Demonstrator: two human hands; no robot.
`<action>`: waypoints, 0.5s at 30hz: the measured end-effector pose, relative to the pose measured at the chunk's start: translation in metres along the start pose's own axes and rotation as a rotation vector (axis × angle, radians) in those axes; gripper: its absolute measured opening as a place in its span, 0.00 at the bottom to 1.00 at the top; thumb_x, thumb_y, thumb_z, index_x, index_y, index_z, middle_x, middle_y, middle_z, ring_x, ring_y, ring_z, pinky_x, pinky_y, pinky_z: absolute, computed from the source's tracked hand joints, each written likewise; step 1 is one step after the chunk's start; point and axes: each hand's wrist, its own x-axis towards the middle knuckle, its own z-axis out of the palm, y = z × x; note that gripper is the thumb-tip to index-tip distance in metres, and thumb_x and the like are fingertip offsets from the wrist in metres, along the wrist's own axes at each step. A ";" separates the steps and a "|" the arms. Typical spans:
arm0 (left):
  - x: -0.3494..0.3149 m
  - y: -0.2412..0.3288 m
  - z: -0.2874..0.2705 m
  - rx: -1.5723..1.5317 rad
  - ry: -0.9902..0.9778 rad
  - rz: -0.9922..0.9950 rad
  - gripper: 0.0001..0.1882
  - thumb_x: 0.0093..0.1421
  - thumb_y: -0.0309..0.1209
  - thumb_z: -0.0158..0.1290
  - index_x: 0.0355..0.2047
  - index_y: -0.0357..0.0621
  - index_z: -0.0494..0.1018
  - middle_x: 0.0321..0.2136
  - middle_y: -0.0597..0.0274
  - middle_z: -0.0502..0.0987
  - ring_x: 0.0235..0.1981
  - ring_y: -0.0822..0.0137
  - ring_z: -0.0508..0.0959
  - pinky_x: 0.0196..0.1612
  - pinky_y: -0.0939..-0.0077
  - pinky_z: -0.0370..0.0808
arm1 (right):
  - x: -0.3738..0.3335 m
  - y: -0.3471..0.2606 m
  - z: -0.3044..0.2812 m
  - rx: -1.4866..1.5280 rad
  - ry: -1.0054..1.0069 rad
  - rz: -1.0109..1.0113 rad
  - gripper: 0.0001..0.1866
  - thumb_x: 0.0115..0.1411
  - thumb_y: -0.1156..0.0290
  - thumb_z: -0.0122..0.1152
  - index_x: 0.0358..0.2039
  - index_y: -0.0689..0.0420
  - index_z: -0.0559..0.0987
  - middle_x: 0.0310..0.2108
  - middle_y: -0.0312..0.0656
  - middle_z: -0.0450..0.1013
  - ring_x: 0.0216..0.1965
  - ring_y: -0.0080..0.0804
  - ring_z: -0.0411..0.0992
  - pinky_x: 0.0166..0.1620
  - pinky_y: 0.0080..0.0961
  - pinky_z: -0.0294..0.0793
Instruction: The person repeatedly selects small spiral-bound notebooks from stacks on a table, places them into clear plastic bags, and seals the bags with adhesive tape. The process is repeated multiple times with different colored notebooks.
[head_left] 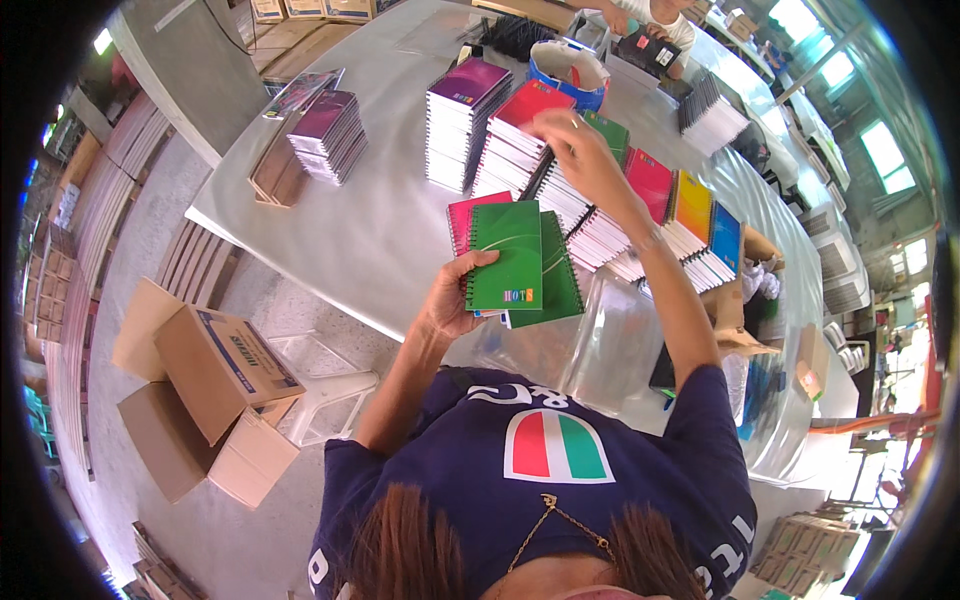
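My left hand [457, 295] grips a small fan of spiral notebooks in front of my chest, its thumb across the top cover. The front one is a green notebook [507, 262]; another green notebook [562, 275] sticks out on its right and a pink notebook [462, 222] on its left. My right hand [578, 145] hovers by the stack of red notebooks [530, 103], fingers apart and seemingly holding nothing. Around it rise a purple stack [468, 85], a green stack [608, 132], a pink-red stack [650, 183], a yellow stack [692, 207] and a blue stack [725, 237].
A shorter notebook pile [328, 135] lies at the table's left side. Beyond the stacks stands a blue-and-white bucket [570, 72]. Across the table [390, 200] another person [665, 25] handles a dark item. An open cardboard box [215, 375] rests near a white plastic stool [335, 390].
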 end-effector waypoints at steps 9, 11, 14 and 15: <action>-0.018 -0.006 0.026 0.321 0.483 0.261 0.15 0.61 0.33 0.50 0.42 0.34 0.73 0.31 0.60 0.80 0.23 0.73 0.79 0.20 0.83 0.71 | 0.065 0.031 0.049 -0.574 -0.154 0.162 0.15 0.58 0.62 0.61 0.44 0.51 0.75 0.46 0.53 0.67 0.47 0.53 0.69 0.49 0.47 0.70; -0.023 -0.002 0.017 0.330 0.461 0.280 0.15 0.61 0.34 0.50 0.43 0.35 0.73 0.32 0.60 0.79 0.25 0.73 0.79 0.22 0.83 0.72 | 0.067 0.043 0.045 -0.462 -0.063 0.127 0.13 0.57 0.64 0.62 0.40 0.53 0.75 0.40 0.51 0.69 0.42 0.48 0.71 0.45 0.43 0.71; -0.022 -0.001 0.025 0.301 0.602 0.347 0.16 0.61 0.34 0.50 0.43 0.35 0.73 0.32 0.60 0.79 0.25 0.72 0.78 0.21 0.83 0.71 | 0.072 0.039 0.030 -0.326 0.034 0.101 0.09 0.58 0.69 0.59 0.39 0.56 0.74 0.32 0.49 0.71 0.36 0.45 0.72 0.41 0.38 0.71; -0.021 -0.001 0.026 0.302 0.586 0.344 0.16 0.61 0.34 0.50 0.43 0.35 0.73 0.33 0.59 0.79 0.25 0.73 0.78 0.21 0.83 0.71 | 0.071 0.040 0.021 -0.299 0.078 0.085 0.09 0.58 0.70 0.59 0.39 0.56 0.73 0.32 0.49 0.72 0.36 0.45 0.72 0.41 0.38 0.71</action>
